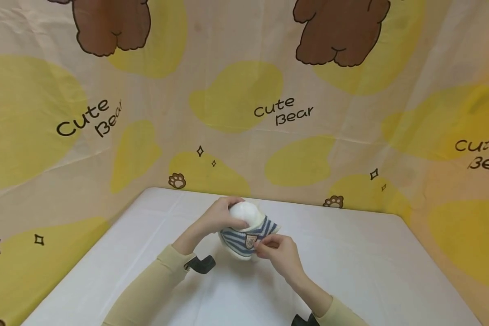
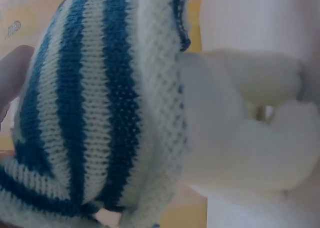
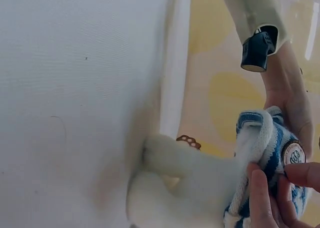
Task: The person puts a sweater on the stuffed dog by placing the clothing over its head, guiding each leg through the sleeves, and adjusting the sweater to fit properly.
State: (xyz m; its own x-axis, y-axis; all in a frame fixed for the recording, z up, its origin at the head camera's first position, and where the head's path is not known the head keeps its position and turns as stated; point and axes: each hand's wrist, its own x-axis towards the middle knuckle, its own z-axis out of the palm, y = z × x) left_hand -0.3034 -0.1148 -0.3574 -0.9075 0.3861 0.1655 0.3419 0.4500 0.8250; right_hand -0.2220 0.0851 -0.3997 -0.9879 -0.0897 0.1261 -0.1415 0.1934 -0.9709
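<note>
A white plush toy (image 1: pixel 244 213) stands on the table, its head toward the back and its legs (image 2: pixel 260 153) down on the white surface in the left wrist view. It wears a blue-and-white striped knitted sweater (image 1: pixel 234 240) with a brown-edged badge (image 1: pixel 251 241). My left hand (image 1: pixel 219 216) grips the toy around its upper part from the left, thumb in front. On the right, my right hand (image 1: pixel 283 256) pinches the sweater beside the badge between thumb and fingers. The right wrist view shows its fingers (image 3: pixel 261 195) against the knit. The toy's face is not visible.
The white table (image 1: pixel 350 271) spreads around the toy on all sides. Behind it hangs a yellow-and-cream cloth (image 1: pixel 228 136) printed with bears and lettering. A black wrist camera (image 1: pixel 202 264) sits at the left cuff, and another (image 1: pixel 304 320) at the right.
</note>
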